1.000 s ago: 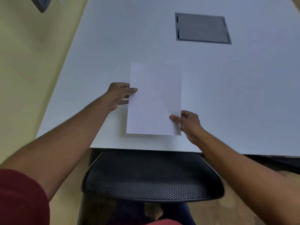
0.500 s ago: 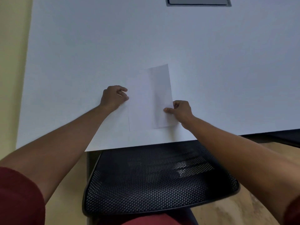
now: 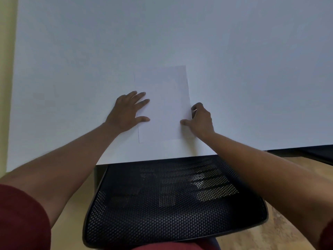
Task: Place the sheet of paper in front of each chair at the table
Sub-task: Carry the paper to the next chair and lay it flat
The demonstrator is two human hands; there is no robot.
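Observation:
A white sheet of paper [image 3: 164, 103] lies flat on the white table [image 3: 162, 37], a little in from the near edge. The black mesh chair [image 3: 171, 201] stands directly below it, its back tucked against the table edge. My left hand [image 3: 128, 110] rests open with fingers spread, its fingertips and thumb on the sheet's left edge. My right hand [image 3: 200, 121] sits at the sheet's right edge, thumb on top of the paper and fingers curled at the edge.
A yellow wall [image 3: 7, 69] runs along the table's left side. Wooden floor [image 3: 281, 235] shows to the right of the chair. A dark edge of another object [image 3: 317, 154] appears under the table at the far right.
The sheet has come down flat onto the table. My left hand has opened and spread onto its left edge. The view has tilted down, so the grey table hatch has left the frame.

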